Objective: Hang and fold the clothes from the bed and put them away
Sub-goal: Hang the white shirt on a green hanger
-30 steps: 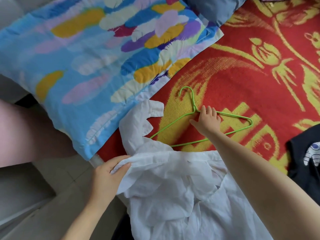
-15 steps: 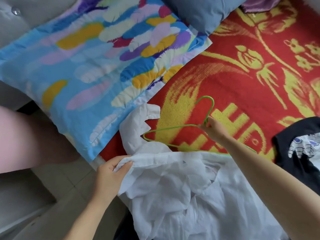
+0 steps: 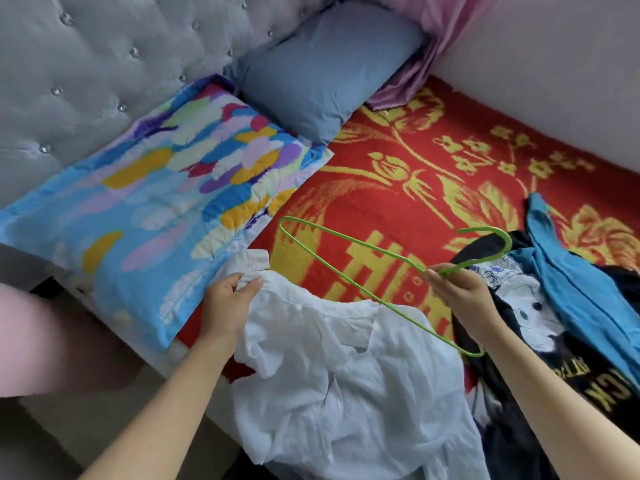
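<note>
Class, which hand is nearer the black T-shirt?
Right. The right hand, holding the hanger, is right beside the black T-shirt; the left hand grips the white shirt, farther away.

single head-worn view, looking forward and down, close over bed (image 3: 398, 188)

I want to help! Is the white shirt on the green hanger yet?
Not yet. The white shirt lies crumpled on the bed; the right hand holds the bare green hanger.
</note>
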A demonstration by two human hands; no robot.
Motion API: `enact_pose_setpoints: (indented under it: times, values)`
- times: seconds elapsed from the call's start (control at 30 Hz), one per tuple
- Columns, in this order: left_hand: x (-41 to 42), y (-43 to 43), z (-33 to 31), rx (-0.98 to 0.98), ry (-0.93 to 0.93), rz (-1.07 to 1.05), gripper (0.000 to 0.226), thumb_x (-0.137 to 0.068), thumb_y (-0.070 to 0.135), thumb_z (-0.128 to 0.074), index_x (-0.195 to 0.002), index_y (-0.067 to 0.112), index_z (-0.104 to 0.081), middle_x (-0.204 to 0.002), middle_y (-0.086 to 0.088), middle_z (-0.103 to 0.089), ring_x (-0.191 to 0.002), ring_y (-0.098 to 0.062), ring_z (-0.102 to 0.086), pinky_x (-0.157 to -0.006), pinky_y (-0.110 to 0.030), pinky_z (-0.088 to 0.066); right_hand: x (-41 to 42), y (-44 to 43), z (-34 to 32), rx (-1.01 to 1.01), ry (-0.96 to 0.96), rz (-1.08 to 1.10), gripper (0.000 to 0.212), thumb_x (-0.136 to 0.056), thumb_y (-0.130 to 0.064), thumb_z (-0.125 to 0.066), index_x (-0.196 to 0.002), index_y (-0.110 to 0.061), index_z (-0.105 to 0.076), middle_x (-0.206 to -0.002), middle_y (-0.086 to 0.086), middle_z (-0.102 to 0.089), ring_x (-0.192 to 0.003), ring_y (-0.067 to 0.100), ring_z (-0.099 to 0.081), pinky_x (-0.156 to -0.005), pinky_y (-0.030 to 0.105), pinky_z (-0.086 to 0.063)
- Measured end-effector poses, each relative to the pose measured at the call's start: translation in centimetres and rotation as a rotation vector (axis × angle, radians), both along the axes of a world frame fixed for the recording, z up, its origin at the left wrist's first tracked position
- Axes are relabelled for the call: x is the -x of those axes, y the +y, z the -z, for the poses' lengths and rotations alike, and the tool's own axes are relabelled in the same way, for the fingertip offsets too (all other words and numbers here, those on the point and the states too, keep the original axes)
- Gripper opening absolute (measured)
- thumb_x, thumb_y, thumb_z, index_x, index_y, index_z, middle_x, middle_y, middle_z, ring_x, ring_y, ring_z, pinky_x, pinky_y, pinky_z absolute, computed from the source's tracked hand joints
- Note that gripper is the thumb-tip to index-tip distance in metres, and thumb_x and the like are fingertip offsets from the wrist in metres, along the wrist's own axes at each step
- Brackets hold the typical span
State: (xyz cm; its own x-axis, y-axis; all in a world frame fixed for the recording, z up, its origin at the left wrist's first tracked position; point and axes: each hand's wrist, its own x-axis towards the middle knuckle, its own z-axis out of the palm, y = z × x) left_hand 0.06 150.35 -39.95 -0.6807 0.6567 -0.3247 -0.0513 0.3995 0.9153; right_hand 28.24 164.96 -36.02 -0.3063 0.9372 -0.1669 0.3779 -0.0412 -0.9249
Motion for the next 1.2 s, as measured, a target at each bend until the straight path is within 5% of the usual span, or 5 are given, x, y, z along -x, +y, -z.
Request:
enact_pose_setpoints:
  times: [0.33,0.57,0.73,0.9,1.2]
  values:
    - [-6.9,2.4,-9.6,-0.203,-0.074,0.029,0.024,-0.086,0.008,-0.065,-0.064,0.013,-0.058,-0.061,0.002,-0.052,-0.062,-0.011,-0.048,-0.057,-0.016,-0.041,-5.0,-5.5,-3.5,0.004,-0.419,-0.196,0.030,-0.089,-0.016,-0.064,-0.071,0.007,-0.059,-0.060,0.008,-0.040,-0.059,0.016,-0.034,-0.059,0.030,-0.028]
    - [-12.4,0.4,-17.0,-0.438,0.171,0.396,0.010,-0.087,0.016,-0.065,-0.078,0.018,-0.069,-0.067,0.018,-0.064,-0.069,0.006,-0.059,-0.068,-0.007,-0.045,1.0,-7.5,-7.0,-0.084,0.003,0.200,0.033,-0.090,-0.013,-0.061,-0.062,0.001,-0.052,-0.050,-0.001,-0.037,-0.052,0.016,-0.032,-0.052,0.029,-0.028]
    - [-11.3,-0.3,-20.3,-0.470,0.731,0.447,0.015,-0.087,0.023,-0.065,-0.094,0.011,-0.073,-0.071,0.003,-0.069,-0.063,-0.007,-0.060,-0.054,-0.006,-0.040,1.2,-6.0,-12.6,-0.055,0.245,0.221,0.023,-0.091,-0.008,-0.058,-0.068,-0.008,-0.058,-0.036,-0.010,-0.034,-0.030,0.003,-0.026,-0.033,0.015,-0.023]
    - [-10.1,0.7,-23.3,-0.381,1.307,0.380,0.014,-0.068,0.013,-0.082,-0.074,0.007,-0.071,-0.090,-0.011,-0.071,-0.073,-0.029,-0.066,-0.051,-0.033,-0.055,0.1,-4.8,-17.9,-0.194,0.233,0.171,0.021,-0.089,-0.010,-0.061,-0.069,-0.010,-0.062,-0.040,-0.004,-0.038,-0.031,0.006,-0.031,-0.033,0.016,-0.025]
    - [-9.9,5.0,-31.1,-0.433,1.675,0.759,0.015,-0.074,0.019,-0.066,-0.083,0.007,-0.066,-0.135,-0.014,-0.051,-0.129,-0.031,-0.043,-0.104,-0.050,-0.028,-1.2,-4.3,-24.6,-0.368,0.297,0.108,0.020,-0.089,-0.005,-0.060,-0.070,-0.012,-0.064,-0.038,-0.008,-0.036,-0.032,0.004,-0.026,-0.033,0.015,-0.024]
